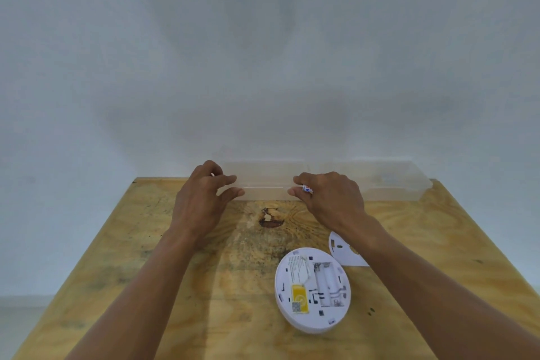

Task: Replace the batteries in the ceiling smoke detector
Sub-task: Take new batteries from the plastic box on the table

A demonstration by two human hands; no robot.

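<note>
The white round smoke detector point(312, 289) lies back-up on the wooden table point(146, 242), its battery bay showing and holding no cells. Its white mounting plate point(339, 248) lies just beyond it, partly under my right forearm. My right hand point(330, 199) pinches a small battery point(307, 188) with a red, white and blue label between the fingers. My left hand point(204, 196) has its fingers curled apart beside a clear plastic box point(321, 181) at the table's far edge. Something small and white shows at the left fingertips; I cannot tell what.
The clear box runs along the pale wall point(263, 52) behind the table. A dark knot point(270, 218) marks the wood between my hands. The table's left and right edges slope outward toward me.
</note>
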